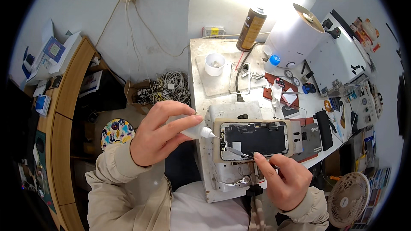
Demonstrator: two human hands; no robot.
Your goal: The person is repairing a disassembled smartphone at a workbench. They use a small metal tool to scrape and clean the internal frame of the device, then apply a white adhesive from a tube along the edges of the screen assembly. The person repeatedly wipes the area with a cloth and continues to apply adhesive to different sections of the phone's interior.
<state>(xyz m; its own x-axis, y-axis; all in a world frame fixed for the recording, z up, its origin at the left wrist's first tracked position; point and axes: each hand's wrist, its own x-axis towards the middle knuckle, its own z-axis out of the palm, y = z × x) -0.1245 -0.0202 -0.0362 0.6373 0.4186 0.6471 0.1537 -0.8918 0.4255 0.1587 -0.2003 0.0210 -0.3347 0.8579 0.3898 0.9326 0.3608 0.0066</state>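
Observation:
My left hand [165, 130] is closed around a small translucent squeeze bottle [195, 131]. The bottle is tilted, and its thin nozzle points at the left end of a phone screen assembly [252, 137]. That assembly lies with its black back upward in a metal holding fixture [294, 136]. From the lower right, my right hand [287, 180] pinches a slim metal tool [239, 152], perhaps a blade or tweezers. The tool's flat tip reaches over the assembly's lower left part; I cannot tell whether it touches.
Behind the fixture stand a white cup [215, 64], a brown spray can [251, 29], a blue-capped bottle [272, 62] and a large white cylinder [295, 34]. Small tools lie around a red-brown mat [274, 86] on the right. A fan [349, 199] stands at lower right.

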